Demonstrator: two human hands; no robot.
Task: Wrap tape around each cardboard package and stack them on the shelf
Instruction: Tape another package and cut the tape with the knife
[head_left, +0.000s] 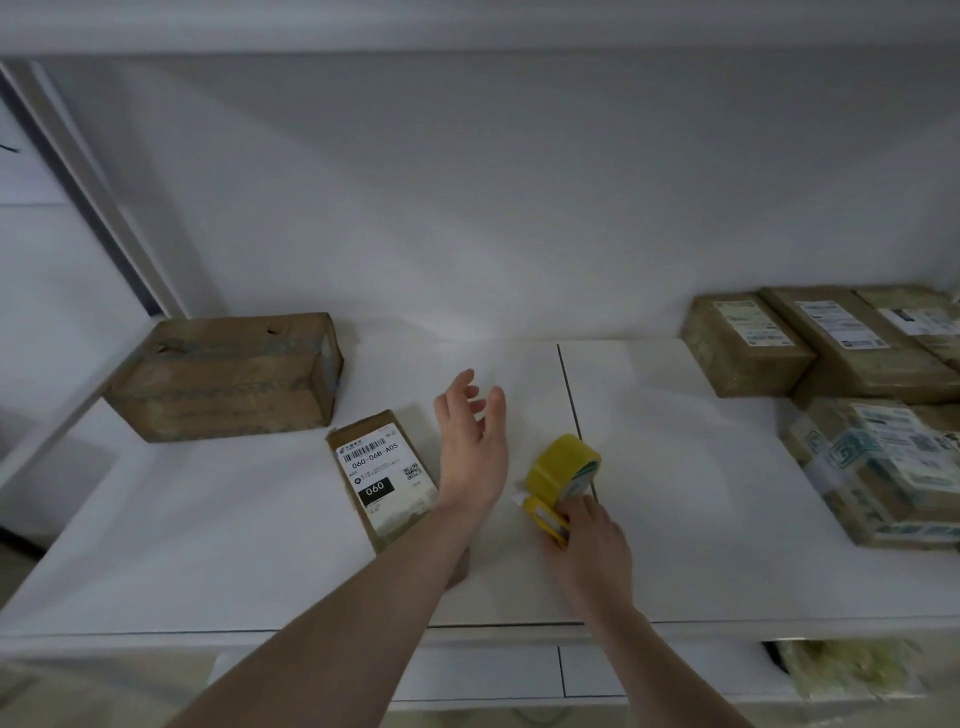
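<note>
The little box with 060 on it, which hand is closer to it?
Left. The left hand hovers open just right of the small 060 package; the right hand is farther right, gripping the yellow tape dispenser.

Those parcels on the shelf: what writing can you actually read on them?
"060-06B-A05": white label on the small parcel.
"060": black patch on that same label.
Labels on the parcels at right: too blurred to read.
Big box at left: faint print, unreadable.

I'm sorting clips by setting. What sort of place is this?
Probably a parcel packing or mailroom spot: labelled brown cardboard packages lie on a white shelf surface, and the right hand grips a yellow tape dispenser.
</note>
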